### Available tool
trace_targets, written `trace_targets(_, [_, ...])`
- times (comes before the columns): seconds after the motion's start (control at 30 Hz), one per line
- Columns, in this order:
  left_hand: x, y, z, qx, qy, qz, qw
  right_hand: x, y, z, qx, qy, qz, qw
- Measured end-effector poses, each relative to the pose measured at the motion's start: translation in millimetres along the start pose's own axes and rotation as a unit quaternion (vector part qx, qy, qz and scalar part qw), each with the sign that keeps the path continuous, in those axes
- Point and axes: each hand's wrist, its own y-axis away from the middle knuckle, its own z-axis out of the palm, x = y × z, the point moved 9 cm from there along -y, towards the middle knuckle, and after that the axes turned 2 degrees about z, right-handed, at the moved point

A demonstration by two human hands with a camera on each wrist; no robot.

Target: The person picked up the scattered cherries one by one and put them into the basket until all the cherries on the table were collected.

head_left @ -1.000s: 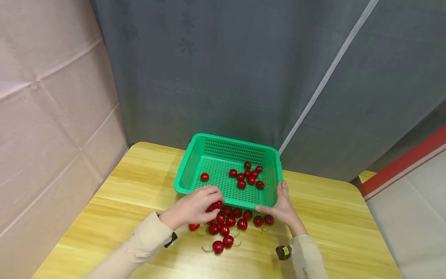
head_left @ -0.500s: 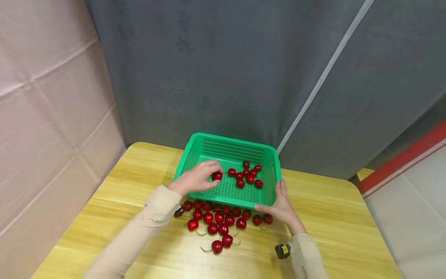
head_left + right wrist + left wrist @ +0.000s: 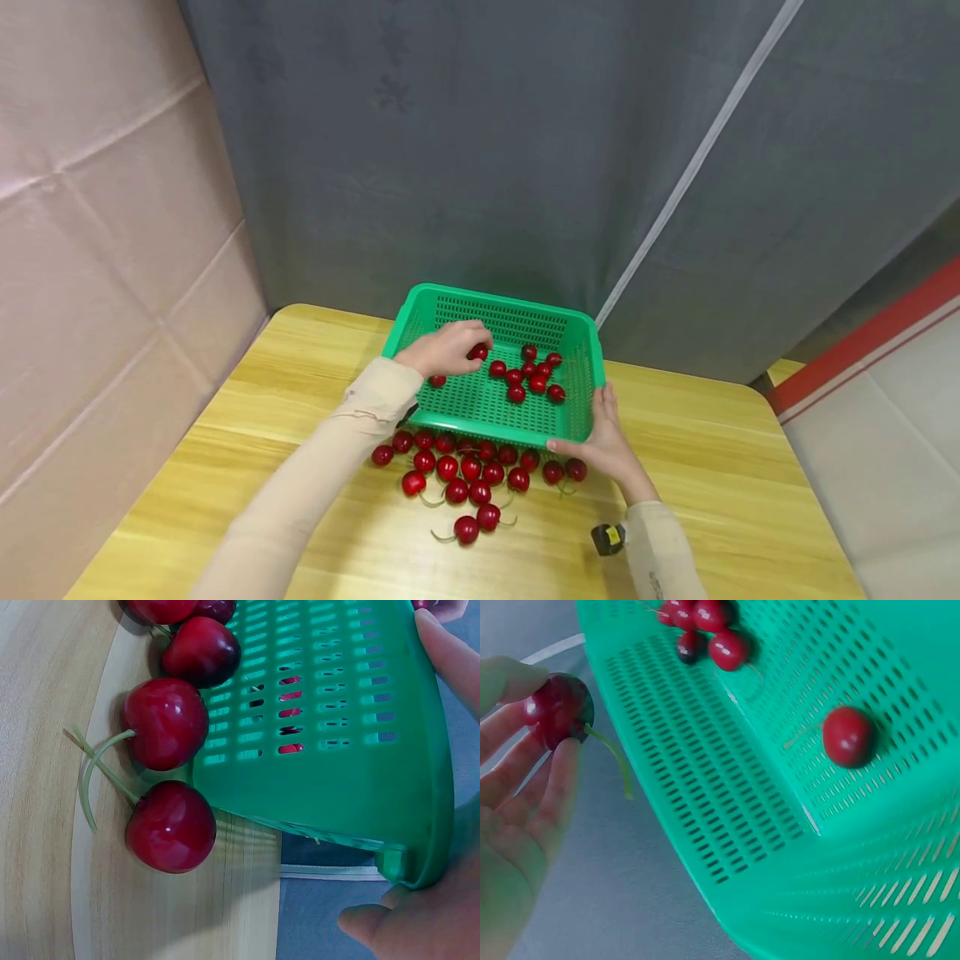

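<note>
A green perforated basket (image 3: 576,331) stands at the back of the wooden table. Over its far left part my left hand (image 3: 468,346) pinches a red cherry (image 3: 477,352) between thumb and fingertips; in the left wrist view this cherry (image 3: 559,709) shows a green stem. Several cherries (image 3: 528,375) lie inside the basket and one (image 3: 437,381) sits apart at its left. My right hand (image 3: 592,425) holds the basket's near right corner, fingers (image 3: 450,645) along the rim with the thumb below. Several cherries (image 3: 465,475) lie on the table against the front wall (image 3: 337,712).
A grey curtain hangs right behind the basket and a pink padded wall stands at the left. The wooden table (image 3: 735,467) ends in a rounded edge at the right. A small black and yellow device (image 3: 609,540) sits by my right wrist.
My left hand lifted a cherry from the pile on the table and carried it over the rim toward the basket's far left. The right hand stayed on the corner.
</note>
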Motion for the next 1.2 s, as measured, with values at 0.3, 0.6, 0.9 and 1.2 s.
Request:
trace_targets(0.3, [-14.3,-15.5,11.6,-0.059,-0.006,-0.048,0.9971,2,2,1,-0.006,0.002,0.006,1.0])
trace_targets(0.6, [-24.6,-16.4,28.1,-0.107,-0.014,-0.082,0.9908,2,5,2,-0.006,-0.002,0.004,1.0])
trace_targets(0.9, [-18.7,-12.6,32.0,-0.122,-0.012,-0.086,0.9887,-2,6,1,-0.003,-0.006,-0.001,1.0])
trace_targets(1.2, [42.9,2.9,2.8,-0.03,-0.066,0.016,0.9972,0,2,4,-0.007,-0.009,0.007,1.0])
